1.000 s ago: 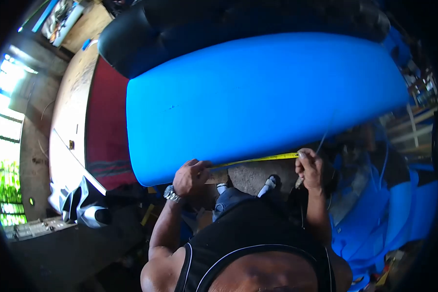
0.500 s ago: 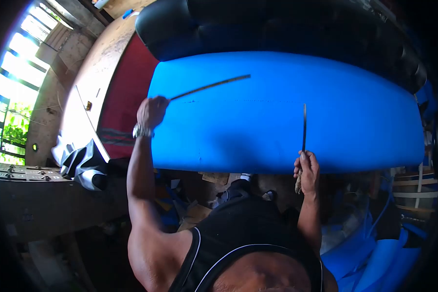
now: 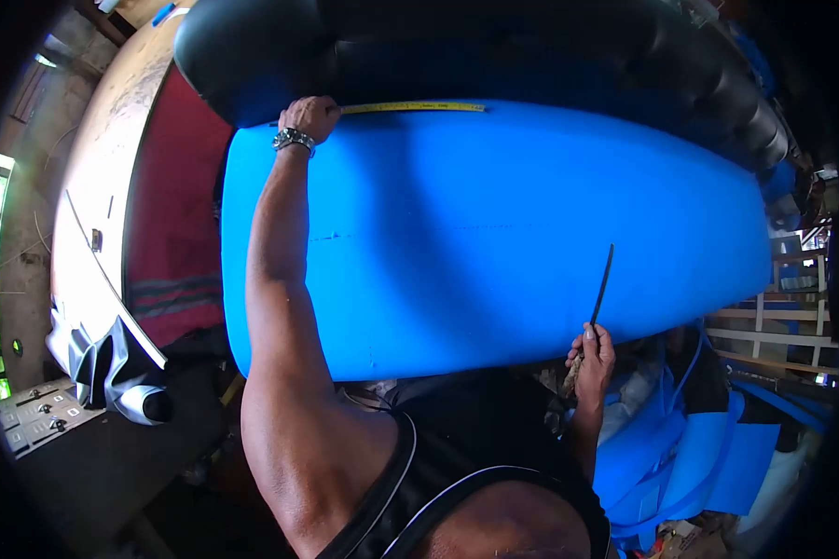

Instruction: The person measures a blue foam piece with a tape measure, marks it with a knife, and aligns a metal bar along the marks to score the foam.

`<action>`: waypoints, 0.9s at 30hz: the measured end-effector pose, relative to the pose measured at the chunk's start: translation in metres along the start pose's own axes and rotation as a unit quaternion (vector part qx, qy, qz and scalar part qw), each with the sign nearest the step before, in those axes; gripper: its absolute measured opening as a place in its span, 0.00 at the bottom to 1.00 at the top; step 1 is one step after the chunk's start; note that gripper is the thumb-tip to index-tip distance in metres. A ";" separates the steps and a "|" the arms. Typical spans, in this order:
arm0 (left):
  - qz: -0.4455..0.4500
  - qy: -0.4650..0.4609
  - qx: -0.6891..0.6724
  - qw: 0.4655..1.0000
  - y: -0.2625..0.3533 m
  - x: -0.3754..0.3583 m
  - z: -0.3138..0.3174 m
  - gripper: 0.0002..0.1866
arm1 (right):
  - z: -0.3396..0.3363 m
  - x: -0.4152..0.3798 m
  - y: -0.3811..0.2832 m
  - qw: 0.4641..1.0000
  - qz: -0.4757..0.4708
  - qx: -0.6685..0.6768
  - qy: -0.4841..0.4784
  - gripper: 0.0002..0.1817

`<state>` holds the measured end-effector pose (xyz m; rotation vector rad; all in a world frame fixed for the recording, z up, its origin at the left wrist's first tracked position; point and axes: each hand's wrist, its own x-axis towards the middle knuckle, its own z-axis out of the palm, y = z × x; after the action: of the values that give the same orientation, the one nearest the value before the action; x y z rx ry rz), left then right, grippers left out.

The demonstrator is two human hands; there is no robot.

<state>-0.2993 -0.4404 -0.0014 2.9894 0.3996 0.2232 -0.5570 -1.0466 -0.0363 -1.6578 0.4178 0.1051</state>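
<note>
A large blue padded panel [image 3: 494,279] lies in front of me. My left hand [image 3: 309,117], with a metal watch on the wrist, is closed on a yellow measuring tape [image 3: 410,107], which lies along the panel's far edge beside the black cushion. Low on the right, over the panel's near edge, my right hand [image 3: 592,359] pinches a thin dark strip [image 3: 603,284] that points away from me. A bit of frayed, rope-like material [image 3: 571,374] hangs at the same hand.
A black tufted cushion [image 3: 494,47] runs behind the panel. To the left are a dark red cloth [image 3: 172,205], a pale board [image 3: 103,177] and crumpled grey-black material [image 3: 112,373]. Blue sheets [image 3: 699,456] lie at the lower right.
My left hand has moved away from me to the panel's far edge, and the tape's yellow face now shows. The strip in my right hand has tilted. The view has shifted.
</note>
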 end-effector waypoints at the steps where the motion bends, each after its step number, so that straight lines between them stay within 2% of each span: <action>1: -0.011 -0.005 0.001 1.000 -0.002 0.003 0.006 0.14 | 0.001 0.005 0.002 1.000 0.006 -0.002 0.002 0.12; 8: 0.011 0.083 0.003 0.996 0.016 0.032 0.033 0.13 | 0.022 0.057 -0.032 0.999 0.007 -0.022 0.043 0.13; 12: 0.011 0.128 0.002 0.992 0.007 0.027 0.047 0.14 | 0.055 0.083 -0.058 0.993 -0.023 -0.118 0.012 0.14; 16: 0.069 0.100 -0.031 0.992 0.002 0.019 0.049 0.13 | 0.093 0.100 -0.075 0.974 -0.089 -0.199 -0.060 0.14; 17: 0.093 0.105 -0.057 0.988 0.012 0.019 0.048 0.13 | 0.108 0.102 -0.086 0.973 -0.092 -0.201 -0.060 0.13; 20: 0.141 0.078 -0.048 0.986 0.051 0.001 0.026 0.12 | 0.150 0.130 -0.098 0.958 -0.210 -0.159 -0.110 0.13; 21: 0.148 0.063 -0.055 0.985 0.067 -0.013 0.014 0.12 | 0.164 0.138 -0.105 0.949 -0.227 -0.188 -0.108 0.13; 24: 0.143 -0.009 -0.099 0.985 0.083 -0.061 -0.017 0.11 | 0.224 0.146 -0.128 0.933 -0.241 -0.237 -0.120 0.18; 27: 0.135 -0.011 -0.131 0.982 0.077 -0.076 -0.018 0.11 | 0.259 0.149 -0.141 0.902 -0.231 -0.336 -0.139 0.21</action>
<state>-0.3553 -0.5328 0.0166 2.7720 -0.0389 0.2462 -0.3274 -0.8143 0.0146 -2.3370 -0.2789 0.1363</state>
